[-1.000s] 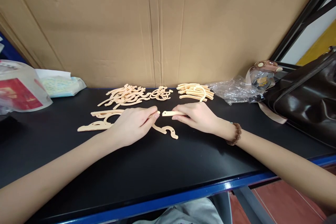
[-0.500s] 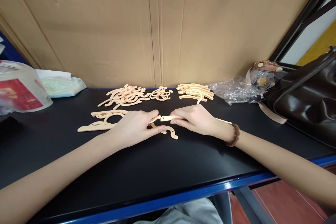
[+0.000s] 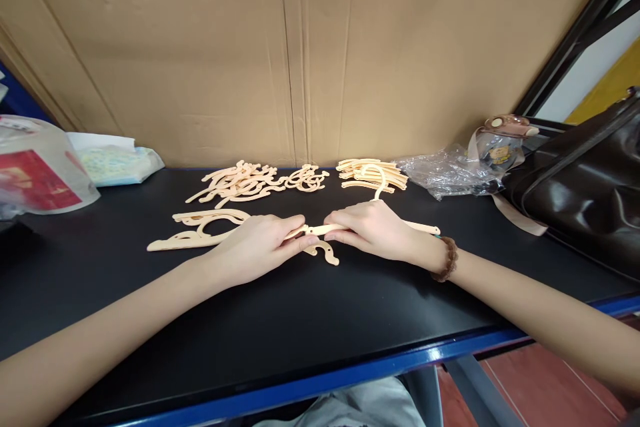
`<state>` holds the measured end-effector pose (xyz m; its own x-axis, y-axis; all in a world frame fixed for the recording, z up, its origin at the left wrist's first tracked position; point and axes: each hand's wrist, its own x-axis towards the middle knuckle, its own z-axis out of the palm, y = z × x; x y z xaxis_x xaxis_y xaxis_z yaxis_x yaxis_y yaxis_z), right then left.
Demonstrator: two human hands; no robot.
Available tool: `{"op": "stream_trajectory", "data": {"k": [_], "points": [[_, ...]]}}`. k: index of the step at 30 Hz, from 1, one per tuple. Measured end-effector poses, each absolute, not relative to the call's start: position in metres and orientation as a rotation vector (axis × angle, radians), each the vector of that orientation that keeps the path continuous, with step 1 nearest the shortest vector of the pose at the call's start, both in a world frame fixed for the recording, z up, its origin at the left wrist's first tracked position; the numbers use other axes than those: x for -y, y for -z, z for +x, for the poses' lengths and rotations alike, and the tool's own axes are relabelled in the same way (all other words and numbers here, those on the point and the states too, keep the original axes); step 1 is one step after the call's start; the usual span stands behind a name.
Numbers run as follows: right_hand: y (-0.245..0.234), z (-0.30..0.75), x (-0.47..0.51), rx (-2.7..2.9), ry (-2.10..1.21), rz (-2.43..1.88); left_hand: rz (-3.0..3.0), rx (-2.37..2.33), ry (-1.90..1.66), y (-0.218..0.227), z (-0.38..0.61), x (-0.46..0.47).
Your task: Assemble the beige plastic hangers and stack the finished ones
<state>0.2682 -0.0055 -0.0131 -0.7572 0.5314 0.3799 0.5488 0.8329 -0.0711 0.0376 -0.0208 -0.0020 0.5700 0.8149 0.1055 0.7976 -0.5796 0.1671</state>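
Between thumb and fingers my right hand (image 3: 377,227) grips the beige body of a folding clothes hanger. Its curved hook (image 3: 384,181) rises above the knuckles, and one arm end (image 3: 425,228) sticks out on the right. My left hand (image 3: 263,237) pinches a small beige hanger piece (image 3: 296,233), mostly covered by the fingers, against the body's left end (image 3: 315,231). Below the fingertips lies a curved hanger piece (image 3: 329,253) on the table. Hangers (image 3: 183,240) lie folded to the left, partly under my left wrist and hand.
Along the back are a pile of beige arm pieces (image 3: 240,181), some hooks (image 3: 307,179) and a stack of bars (image 3: 360,183). Clear plastic wrap (image 3: 445,173), a bottle (image 3: 500,143) and a dark bag (image 3: 575,193) stand right; a plastic bag (image 3: 45,167) and a soft pack (image 3: 117,163) left.
The hanger body in my right hand has turned, so its hook stands higher and its right end shows more. My left hand has brought its piece up against the body's left end.
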Motion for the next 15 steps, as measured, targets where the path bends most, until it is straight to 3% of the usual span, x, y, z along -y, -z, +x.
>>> {"op": "stream_trajectory", "data": {"k": [15], "points": [[0.0147,0.2644,0.0097,2.638,-0.018,-0.83,2.835,-1.39,-0.052,0.0003,0.0387,0.0266]]}}
